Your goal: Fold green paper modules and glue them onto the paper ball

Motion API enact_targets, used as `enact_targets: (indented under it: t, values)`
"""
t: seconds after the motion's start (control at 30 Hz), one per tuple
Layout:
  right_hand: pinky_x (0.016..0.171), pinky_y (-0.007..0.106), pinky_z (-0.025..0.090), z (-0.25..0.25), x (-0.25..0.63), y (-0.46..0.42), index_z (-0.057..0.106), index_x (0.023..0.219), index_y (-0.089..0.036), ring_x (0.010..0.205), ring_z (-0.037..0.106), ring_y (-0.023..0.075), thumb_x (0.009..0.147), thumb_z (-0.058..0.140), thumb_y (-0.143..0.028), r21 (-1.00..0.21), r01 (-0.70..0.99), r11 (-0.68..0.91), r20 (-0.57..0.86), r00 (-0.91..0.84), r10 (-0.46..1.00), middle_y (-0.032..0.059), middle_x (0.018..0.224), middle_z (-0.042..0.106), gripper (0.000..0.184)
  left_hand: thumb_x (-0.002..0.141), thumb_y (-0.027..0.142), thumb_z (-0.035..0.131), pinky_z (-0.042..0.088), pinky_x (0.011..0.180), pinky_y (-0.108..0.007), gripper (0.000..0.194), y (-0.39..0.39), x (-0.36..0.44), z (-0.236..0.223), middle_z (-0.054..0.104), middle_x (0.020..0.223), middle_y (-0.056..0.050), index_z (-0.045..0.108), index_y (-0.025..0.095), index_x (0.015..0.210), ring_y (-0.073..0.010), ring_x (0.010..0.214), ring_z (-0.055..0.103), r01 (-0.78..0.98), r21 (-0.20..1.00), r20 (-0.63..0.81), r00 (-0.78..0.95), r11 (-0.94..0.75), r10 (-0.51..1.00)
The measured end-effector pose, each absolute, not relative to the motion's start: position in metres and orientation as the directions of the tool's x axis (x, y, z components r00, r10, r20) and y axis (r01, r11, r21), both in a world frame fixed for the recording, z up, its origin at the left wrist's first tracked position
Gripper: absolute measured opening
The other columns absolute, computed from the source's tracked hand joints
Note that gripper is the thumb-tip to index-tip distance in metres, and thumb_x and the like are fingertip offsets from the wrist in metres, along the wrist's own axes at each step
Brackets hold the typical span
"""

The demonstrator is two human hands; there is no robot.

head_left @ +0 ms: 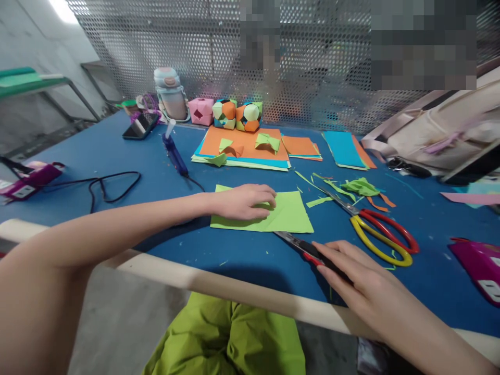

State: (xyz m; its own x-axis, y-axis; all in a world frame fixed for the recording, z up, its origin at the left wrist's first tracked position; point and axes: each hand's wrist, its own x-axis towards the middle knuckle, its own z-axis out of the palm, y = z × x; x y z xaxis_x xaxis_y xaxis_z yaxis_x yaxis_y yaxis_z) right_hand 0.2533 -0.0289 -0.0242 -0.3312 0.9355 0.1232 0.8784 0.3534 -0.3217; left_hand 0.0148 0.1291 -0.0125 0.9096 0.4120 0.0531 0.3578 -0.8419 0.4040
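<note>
A light-green sheet of paper (292, 208) lies on the blue table in front of me, with a crease or fold along its near edge. My left hand (248, 202) rests on the sheet, palm down with its fingers loosely stretched and slightly curved. In my right hand (351, 271) is a utility knife (302, 247) with a black and red handle. Its metal blade points left, and the tip is at the sheet's near edge. To the right of the sheet lie large scissors (380, 234) with one red and one yellow handle.
Green and orange scraps (359, 187) lie beyond the scissors. Coloured paper stacks (246, 138) carry folded pieces, with paper cubes (224, 114) behind. A glue gun (174, 153), phone (141, 126) and bottle (171, 96) stand left; a bag (433, 125) sits at the right.
</note>
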Motion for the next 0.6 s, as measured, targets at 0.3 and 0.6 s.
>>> enact_targets:
  t: [0.3, 0.6]
  values:
    - [0.078, 0.036, 0.05, -0.025, 0.254, -0.029, 0.054, 0.117, -0.02, 0.096, 0.058, 0.0228, 0.093, 0.038, -0.035, -0.299, 0.892, 0.337, 0.164, -0.3, 0.94, 0.0107, 0.104, 0.059, 0.033, 0.091, 0.038, 0.042, 0.026, 0.109, -0.036, 0.043, 0.138, -0.029, -0.008, 0.036, 0.146, -0.012, 0.048, 0.017, 0.127, -0.0218, 0.134, 0.034, 0.376, 0.314, 0.019, 0.916, -0.872, 0.402]
    - [0.081, 0.038, 0.05, -0.026, 0.232, -0.026, 0.057, 0.112, -0.019, 0.093, 0.06, 0.0237, 0.094, 0.036, -0.031, -0.219, 0.906, 0.362, 0.245, -0.308, 0.919, 0.0102, 0.103, 0.063, 0.031, 0.094, 0.04, 0.03, 0.01, 0.114, -0.039, 0.045, 0.141, -0.044, -0.024, 0.028, 0.15, -0.001, 0.041, 0.029, 0.136, -0.0201, 0.14, 0.02, 0.353, 0.153, -0.08, 0.935, -0.923, 0.345]
